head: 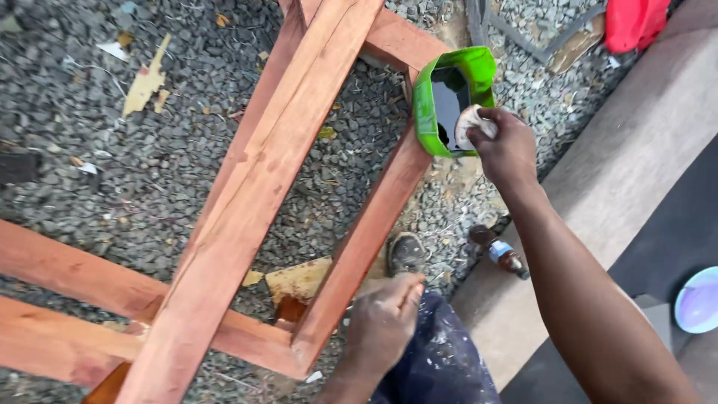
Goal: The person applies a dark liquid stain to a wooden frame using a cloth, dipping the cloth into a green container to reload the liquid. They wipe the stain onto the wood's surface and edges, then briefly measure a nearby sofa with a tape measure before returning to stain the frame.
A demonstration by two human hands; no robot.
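Fingers [485, 120] of the right hand [507, 150] are closed on a small pale wad, apparently a rag or sponge [470, 126], held at the mouth of a green cut-open container [449, 97]. The container rests on the upper end of one rail of a reddish-brown wooden frame [269, 172]; its interior shows dark, and what liquid it holds cannot be told from this view. The left hand [385, 322] lies low against the near corner of the frame, fingers curled on or beside the rail; whether it grips anything cannot be told.

Step in hand, as judged: loading the wad from the container, with the frame steadied by the other hand. The next move calls for lifting the wad clear without tipping the container off the narrow rail, then carrying it to the wood.

Surroundings: the frame stands on gravel ground [90, 172] strewn with wood chips. A brown bottle [499, 251] lies near a shoe [406, 253], beside a concrete kerb [621, 172]. A pale bowl [699, 299] sits at the right edge.
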